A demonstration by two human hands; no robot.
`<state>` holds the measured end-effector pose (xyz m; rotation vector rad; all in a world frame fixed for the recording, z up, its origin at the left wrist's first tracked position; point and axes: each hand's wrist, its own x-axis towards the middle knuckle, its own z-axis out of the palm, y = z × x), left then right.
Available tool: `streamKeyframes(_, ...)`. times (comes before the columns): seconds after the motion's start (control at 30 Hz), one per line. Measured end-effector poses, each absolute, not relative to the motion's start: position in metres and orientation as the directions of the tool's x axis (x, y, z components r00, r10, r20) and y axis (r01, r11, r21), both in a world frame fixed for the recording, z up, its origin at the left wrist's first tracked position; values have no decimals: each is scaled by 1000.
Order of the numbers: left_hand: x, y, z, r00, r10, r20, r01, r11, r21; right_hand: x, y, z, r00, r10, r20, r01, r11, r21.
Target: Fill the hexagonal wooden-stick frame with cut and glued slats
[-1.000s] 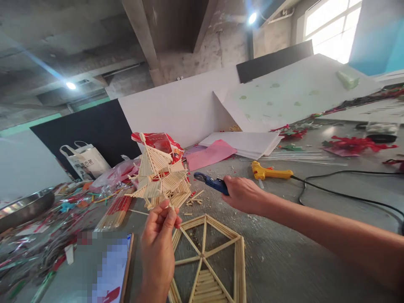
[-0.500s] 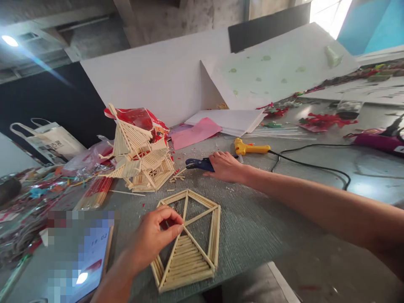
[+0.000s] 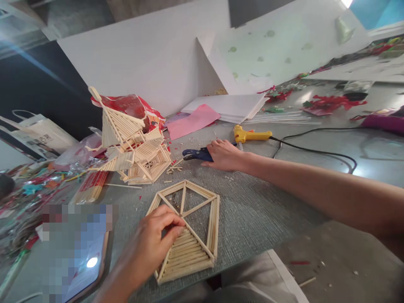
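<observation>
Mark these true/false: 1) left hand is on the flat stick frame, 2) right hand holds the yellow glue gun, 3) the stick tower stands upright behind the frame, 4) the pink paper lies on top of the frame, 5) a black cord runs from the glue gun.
1) True. The left hand rests its fingertips on the flat stick frame.
2) False. The right hand lies on the blue-handled tool; the yellow glue gun lies apart, just beyond it.
3) True. The stick tower stands on the table beyond the frame.
4) False. The pink paper lies far back by the white sheets.
5) True. A black cord trails from the gun.
</observation>
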<state>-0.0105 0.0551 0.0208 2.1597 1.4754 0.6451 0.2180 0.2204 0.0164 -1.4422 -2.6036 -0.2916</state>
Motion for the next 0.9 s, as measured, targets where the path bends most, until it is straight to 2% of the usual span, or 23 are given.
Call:
streamKeyframes(0.17, -11, 52, 16, 346, 922, 175, 771, -385, 508, 218, 221, 16, -526, 822, 220, 850, 520, 88)
streamKeyframes(0.33, -11, 57, 11, 321, 929, 183, 798, -369, 476, 218, 220, 16, -521, 824, 221, 853, 514, 94)
streamKeyframes(0.47, -10, 57, 15, 308, 943, 123, 828, -330, 454, 218, 221, 15, -530, 816, 231, 848, 517, 119)
streamKeyframes(0.67, -5, 58, 31, 336, 939, -77, 873, -279, 399, 218, 222, 12, -536, 805, 254, 844, 514, 150)
streamKeyframes(0.9, -8, 66, 34, 409, 905, -118, 854, -335, 398, 218, 224, 10, -541, 801, 257, 841, 520, 150)
